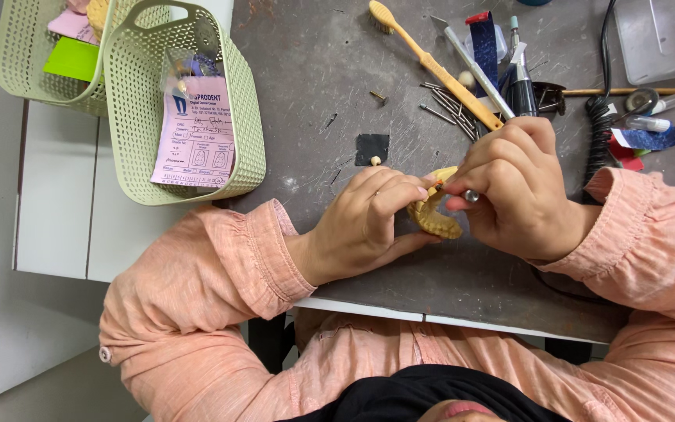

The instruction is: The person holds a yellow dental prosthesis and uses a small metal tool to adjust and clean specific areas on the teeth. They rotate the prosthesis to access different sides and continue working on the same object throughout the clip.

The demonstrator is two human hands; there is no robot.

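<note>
Yellow plaster dental cast (434, 216) with a curved row of teeth, tilted, held just above the grey table (314, 86), thin metal-tipped tool (462, 193) touching its top edge

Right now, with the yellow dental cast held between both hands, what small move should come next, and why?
Probably bring the tool tip a little closer onto the dental cast. The left hand steadies the cast with its fingertips, while the right hand grips a slim metal tool whose tip is close against the cast, so both seem set for fine work.
</note>
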